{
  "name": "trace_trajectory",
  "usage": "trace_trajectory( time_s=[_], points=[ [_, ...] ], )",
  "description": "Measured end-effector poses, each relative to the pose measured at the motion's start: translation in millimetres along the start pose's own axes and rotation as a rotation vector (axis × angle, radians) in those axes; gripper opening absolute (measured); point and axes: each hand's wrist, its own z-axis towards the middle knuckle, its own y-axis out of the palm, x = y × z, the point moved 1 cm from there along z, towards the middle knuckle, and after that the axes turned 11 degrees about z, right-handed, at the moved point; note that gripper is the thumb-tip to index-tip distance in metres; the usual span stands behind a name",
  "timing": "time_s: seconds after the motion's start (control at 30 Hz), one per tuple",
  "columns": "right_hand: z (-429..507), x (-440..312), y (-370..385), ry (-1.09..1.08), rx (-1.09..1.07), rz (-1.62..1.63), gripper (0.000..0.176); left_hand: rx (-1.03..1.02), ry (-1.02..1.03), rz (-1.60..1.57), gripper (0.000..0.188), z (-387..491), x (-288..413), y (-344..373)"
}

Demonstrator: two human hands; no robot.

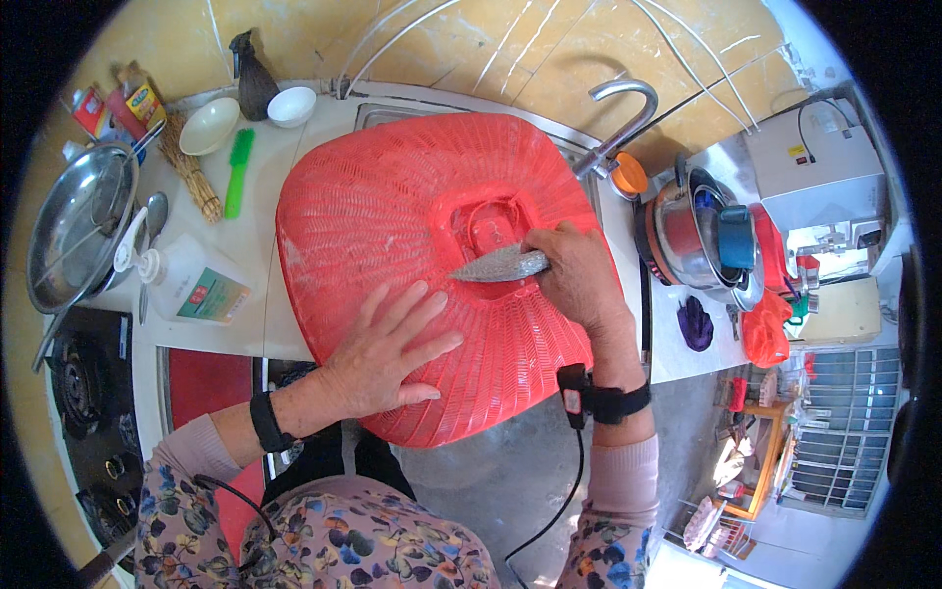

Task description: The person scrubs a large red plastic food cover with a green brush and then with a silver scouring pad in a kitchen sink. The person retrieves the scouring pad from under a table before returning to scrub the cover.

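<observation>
A large red plastic woven basket [353, 199] lies over the sink, its recessed square centre facing up and its near side jutting past the counter edge. My right hand [578, 276] grips a silvery scouring pad [504, 265], which touches the basket beside that recess. Flat on the near left of the basket's slatted surface, my left hand [390, 353] has its fingers spread and holds nothing. The basket hides most of the sink [383, 114], leaving only bits of its metal rim in sight.
Behind the basket rises a curved faucet [625, 88]. Left on the counter are a green brush [238, 173], a white pump jug [199, 283], two bowls and a metal pan [81, 228]. Stacked pots [684, 228] stand right. A black cable [567, 493] hangs from my right wrist strap.
</observation>
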Motion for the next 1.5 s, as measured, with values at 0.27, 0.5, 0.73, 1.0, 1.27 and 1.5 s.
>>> trace_trajectory(
  time_s=[0.27, 0.5, 0.73, 1.0, 1.27, 1.5],
  points=[
    [7, -1, 14, 0.025, -0.016, 0.231, 0.017, 0.038, -0.004, -0.001, 0.084, 2, 3, 2],
    [-10, -7, 15, -0.040, 0.062, 0.128, 0.019, 0.000, -0.002, 0.001, 0.085, 2, 4, 7],
    [-4, 1, 20, 0.004, 0.059, 0.196, 0.020, 0.003, -0.009, 0.000, 0.084, 6, 8, 6],
    [-11, -15, 20, 0.023, 0.098, 0.290, 0.024, 0.008, -0.001, 0.020, 0.085, 7, 9, 4],
    [-17, -17, 35, -0.066, 0.170, 0.342, 0.024, 0.017, -0.009, 0.019, 0.082, 9, 12, 6],
    [-25, 5, -2, 0.195, 0.489, 0.536, 0.020, -0.007, -0.004, 0.013, 0.083, 9, 11, 5]
  ],
)
